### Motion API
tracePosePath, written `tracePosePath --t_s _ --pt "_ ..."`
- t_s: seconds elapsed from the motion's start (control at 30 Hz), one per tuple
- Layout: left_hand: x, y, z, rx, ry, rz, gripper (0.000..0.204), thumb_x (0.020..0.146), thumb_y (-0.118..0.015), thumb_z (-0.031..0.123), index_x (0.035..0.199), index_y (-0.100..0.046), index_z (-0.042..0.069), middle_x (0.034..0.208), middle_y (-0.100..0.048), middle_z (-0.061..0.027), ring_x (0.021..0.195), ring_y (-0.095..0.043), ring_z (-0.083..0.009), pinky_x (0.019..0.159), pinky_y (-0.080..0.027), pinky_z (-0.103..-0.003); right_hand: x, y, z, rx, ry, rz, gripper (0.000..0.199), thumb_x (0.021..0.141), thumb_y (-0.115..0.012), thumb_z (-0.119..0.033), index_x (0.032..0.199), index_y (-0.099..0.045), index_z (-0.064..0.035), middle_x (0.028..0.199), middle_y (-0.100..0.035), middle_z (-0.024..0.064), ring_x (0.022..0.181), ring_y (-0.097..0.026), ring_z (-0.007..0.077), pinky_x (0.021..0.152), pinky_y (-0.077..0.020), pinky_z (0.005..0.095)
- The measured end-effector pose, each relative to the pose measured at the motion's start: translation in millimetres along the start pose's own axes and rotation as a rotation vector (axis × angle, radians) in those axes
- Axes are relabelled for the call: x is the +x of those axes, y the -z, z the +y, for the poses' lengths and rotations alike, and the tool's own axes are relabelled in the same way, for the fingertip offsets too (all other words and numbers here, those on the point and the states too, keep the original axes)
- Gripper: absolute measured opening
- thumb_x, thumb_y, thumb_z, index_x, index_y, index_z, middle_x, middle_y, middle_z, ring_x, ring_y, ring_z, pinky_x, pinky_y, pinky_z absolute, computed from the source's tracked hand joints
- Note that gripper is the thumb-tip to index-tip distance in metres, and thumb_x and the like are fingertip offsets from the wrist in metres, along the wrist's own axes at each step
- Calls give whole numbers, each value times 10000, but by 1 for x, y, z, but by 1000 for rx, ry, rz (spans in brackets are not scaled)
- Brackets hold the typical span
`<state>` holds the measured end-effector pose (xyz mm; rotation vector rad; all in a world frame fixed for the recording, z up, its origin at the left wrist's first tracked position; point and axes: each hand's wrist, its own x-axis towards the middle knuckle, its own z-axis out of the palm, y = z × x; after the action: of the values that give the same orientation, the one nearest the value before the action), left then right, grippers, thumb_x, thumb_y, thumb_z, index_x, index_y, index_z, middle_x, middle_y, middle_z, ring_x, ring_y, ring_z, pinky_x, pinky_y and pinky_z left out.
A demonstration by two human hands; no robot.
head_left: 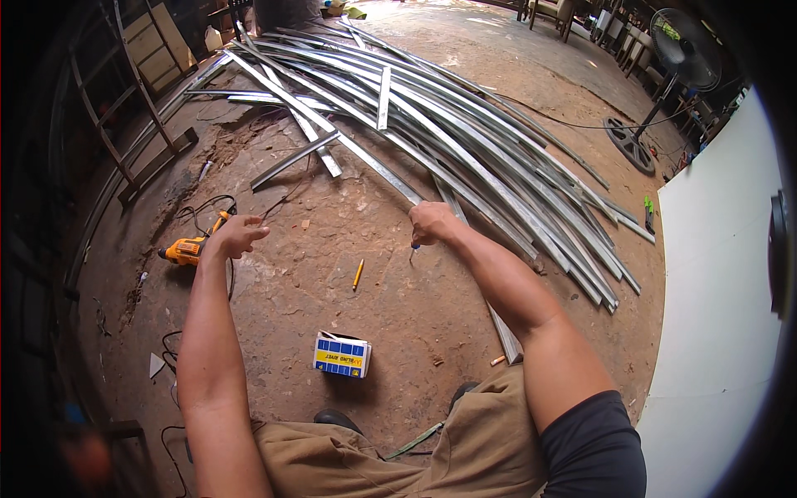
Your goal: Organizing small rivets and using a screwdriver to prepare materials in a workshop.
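Observation:
My right hand [433, 222] is closed around a small tool with a blue collar [415, 246] and a thin metal tip pointing down; most of it is hidden in the fist. Just beyond that fist is the near end of a long metal channel [365, 156]. On the left, my left hand [239, 237] hovers with loosely bent fingers apart, beside a yellow-orange power drill [184, 251] on the ground. A dark cord [290, 196] passes close to its fingertips; whether they touch is unclear. Between my hands lies a yellow pencil [359, 275]. Closer to me sits a blue-and-white rivet box [342, 355].
A large heap of metal channels [490, 174] spreads across the far middle and right. Short channel pieces [295, 160] lie before it. A metal frame [124, 116] stands at left, a pedestal fan [682, 51] at far right. A white panel [722, 274] borders the right.

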<state>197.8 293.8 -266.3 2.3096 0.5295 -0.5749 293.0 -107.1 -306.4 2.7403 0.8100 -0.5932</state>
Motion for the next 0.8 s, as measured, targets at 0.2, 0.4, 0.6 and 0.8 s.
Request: tracePosePath --t_s 0.2,0.4,0.6,0.8 --pt "0 0 0 2 -5 -7 708 878 -710 404 1455 -448 87 1223 -644 -164 869 -662 -233 647 -514 -370 -1 1 -1 -5 -5 -4 261 783 -648 -283 955 -754 -117 1057 -728 59 1006 -690 241 757 -585 382" --pt "-2 1 -1 -8 -1 -15 717 874 -713 410 1458 -444 92 1232 -640 -171 882 -662 -246 665 -520 -380 -1 3 -1 -4 12 -33 257 783 -648 -277 951 -753 -112 1042 -730 66 989 -693 253 750 -582 381" --pt "0 0 2 0 -5 -15 727 872 -712 416 1461 -437 90 1255 -629 -178 890 -665 -250 670 -520 -381 7 -13 7 64 24 95 257 725 -714 -297 811 -734 -55 880 -715 144 865 -699 319 679 -566 404" --pt "-2 2 -1 -2 3 -8 724 872 -710 413 1460 -439 88 1262 -626 -172 891 -665 -247 662 -515 -367 1 -5 1 50 24 64 281 736 -729 -322 839 -738 -61 919 -721 132 897 -701 306 694 -571 395"
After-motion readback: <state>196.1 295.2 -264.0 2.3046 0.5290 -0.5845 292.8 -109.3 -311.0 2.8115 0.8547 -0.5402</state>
